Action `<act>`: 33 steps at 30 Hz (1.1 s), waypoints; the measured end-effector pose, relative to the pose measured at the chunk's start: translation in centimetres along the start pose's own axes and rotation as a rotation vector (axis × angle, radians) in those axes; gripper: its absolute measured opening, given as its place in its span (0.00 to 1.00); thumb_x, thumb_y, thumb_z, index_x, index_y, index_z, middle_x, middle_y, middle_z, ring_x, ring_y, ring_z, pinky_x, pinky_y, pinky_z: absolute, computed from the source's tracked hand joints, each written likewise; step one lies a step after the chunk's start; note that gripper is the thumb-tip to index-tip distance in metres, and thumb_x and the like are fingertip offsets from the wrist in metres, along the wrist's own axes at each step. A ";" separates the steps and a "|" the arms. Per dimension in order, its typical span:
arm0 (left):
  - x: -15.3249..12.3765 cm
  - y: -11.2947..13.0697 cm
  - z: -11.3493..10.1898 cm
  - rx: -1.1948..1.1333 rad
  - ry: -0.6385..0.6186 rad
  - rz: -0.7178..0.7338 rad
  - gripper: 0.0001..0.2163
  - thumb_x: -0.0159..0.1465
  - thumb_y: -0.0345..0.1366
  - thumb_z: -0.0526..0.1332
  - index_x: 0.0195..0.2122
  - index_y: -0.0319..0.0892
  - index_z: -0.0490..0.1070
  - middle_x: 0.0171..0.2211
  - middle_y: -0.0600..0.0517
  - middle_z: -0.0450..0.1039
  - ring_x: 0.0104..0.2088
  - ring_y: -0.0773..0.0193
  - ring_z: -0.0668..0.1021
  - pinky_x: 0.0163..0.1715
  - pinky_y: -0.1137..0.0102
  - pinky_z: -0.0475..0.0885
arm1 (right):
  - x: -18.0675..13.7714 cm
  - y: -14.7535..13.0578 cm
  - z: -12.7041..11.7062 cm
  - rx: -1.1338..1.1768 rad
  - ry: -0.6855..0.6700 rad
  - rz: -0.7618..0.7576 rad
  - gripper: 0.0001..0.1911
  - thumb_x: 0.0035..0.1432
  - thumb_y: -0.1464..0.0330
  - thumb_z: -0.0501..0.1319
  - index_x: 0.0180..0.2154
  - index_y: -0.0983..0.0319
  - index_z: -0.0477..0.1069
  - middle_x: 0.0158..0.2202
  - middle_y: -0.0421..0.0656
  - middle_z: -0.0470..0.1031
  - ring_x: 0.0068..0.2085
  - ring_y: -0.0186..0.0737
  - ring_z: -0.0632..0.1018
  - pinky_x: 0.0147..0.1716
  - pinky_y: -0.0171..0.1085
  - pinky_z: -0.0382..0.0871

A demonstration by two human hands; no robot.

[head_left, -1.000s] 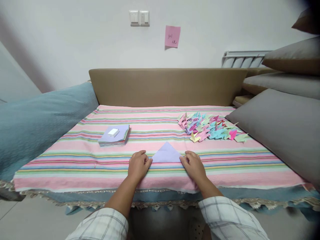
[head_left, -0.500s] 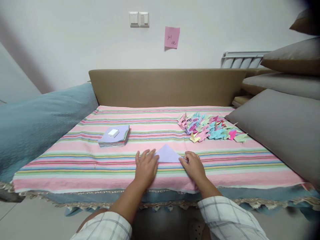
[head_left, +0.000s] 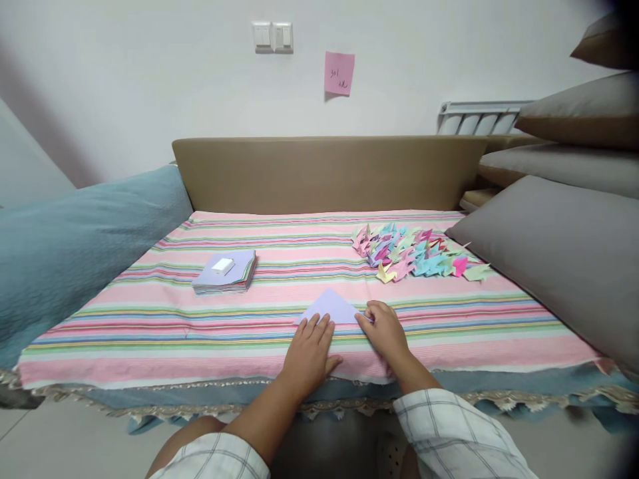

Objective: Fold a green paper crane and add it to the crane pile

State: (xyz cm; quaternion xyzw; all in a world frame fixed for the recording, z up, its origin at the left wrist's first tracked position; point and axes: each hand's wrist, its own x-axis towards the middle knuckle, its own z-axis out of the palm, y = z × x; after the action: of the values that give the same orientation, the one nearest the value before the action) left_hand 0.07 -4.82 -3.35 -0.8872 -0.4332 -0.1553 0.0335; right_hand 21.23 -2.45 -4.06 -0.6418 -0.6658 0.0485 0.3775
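Observation:
A lilac sheet of paper (head_left: 330,306), folded into a triangle, lies on the striped cloth with its point facing away from me. My left hand (head_left: 310,346) rests flat with its fingertips on the folded near edge, fingers stretched out and thumb apart. At the triangle's right corner, my right hand (head_left: 383,329) pinches the paper between thumb and curled fingers. That corner is partly hidden under the fingers.
On the left lies a stack of coloured paper (head_left: 224,279) with a small white block (head_left: 223,266) on top. Many folded paper cranes (head_left: 414,253) are heaped at the right. Grey cushions (head_left: 559,246) border the right side, a blue padded armrest (head_left: 100,233) the left.
My left hand has moved right from the triangle's left corner to the middle of its near edge, uncovering that corner. My right hand stays at the right corner. The view has shifted slightly.

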 end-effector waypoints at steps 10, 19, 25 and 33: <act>0.0 0.4 -0.2 0.007 0.002 -0.017 0.28 0.60 0.50 0.56 0.59 0.44 0.58 0.62 0.46 0.57 0.61 0.49 0.60 0.59 0.53 0.54 | -0.4 -0.8 -0.1 0.026 0.110 -0.096 0.10 0.57 0.66 0.55 0.39 0.61 0.70 0.48 0.50 0.68 0.50 0.48 0.67 0.51 0.47 0.61; 0.0 0.3 -0.1 0.018 0.014 -0.014 0.28 0.60 0.49 0.56 0.59 0.44 0.58 0.61 0.46 0.57 0.61 0.49 0.60 0.59 0.53 0.54 | -2.0 -3.3 0.4 -0.136 -0.106 -0.341 0.18 0.55 0.73 0.55 0.45 0.51 0.73 0.60 0.45 0.59 0.59 0.51 0.59 0.56 0.55 0.49; 0.0 0.3 -0.2 0.034 0.009 -0.010 0.29 0.60 0.50 0.56 0.59 0.42 0.58 0.61 0.46 0.58 0.61 0.50 0.60 0.59 0.53 0.55 | -1.9 -2.9 0.0 -0.171 -0.122 -0.274 0.20 0.54 0.75 0.55 0.44 0.49 0.74 0.60 0.43 0.60 0.59 0.48 0.59 0.56 0.52 0.48; 0.1 0.3 -0.4 0.051 -0.006 -0.012 0.29 0.60 0.51 0.54 0.59 0.42 0.58 0.62 0.47 0.57 0.61 0.51 0.60 0.59 0.54 0.55 | -1.3 -1.3 -1.2 -0.198 -0.069 -0.121 0.17 0.51 0.77 0.56 0.34 0.52 0.78 0.58 0.41 0.63 0.58 0.48 0.60 0.55 0.49 0.50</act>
State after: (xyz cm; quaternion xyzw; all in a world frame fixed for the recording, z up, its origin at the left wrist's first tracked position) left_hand 0.25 -5.03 -2.88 -0.8838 -0.4426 -0.1420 0.0538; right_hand 20.75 -4.38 -3.10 -0.6325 -0.7175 -0.0184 0.2912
